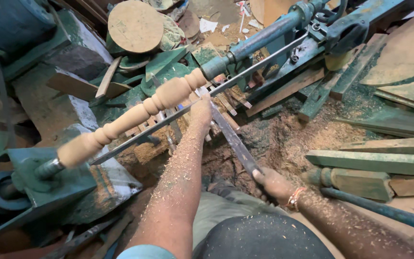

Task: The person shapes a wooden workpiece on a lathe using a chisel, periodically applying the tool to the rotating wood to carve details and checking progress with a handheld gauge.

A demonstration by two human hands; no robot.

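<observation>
Head view: chisel (231, 136) runs from right hand (274, 184), grip clamped on its handle, up-left under left hand (201, 106), pressing it toward the diagonal spindle (135, 117).

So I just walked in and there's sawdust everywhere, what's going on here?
A person is turning a wooden spindle on a green lathe. The left hand rests near the tool rest bar, steadying a long chisel, while the right hand grips its handle end. The spindle already shows beads and coves along its length and looks blurred, as if spinning. Both forearms are dusted with shavings, and sawdust is heaped below.
</observation>
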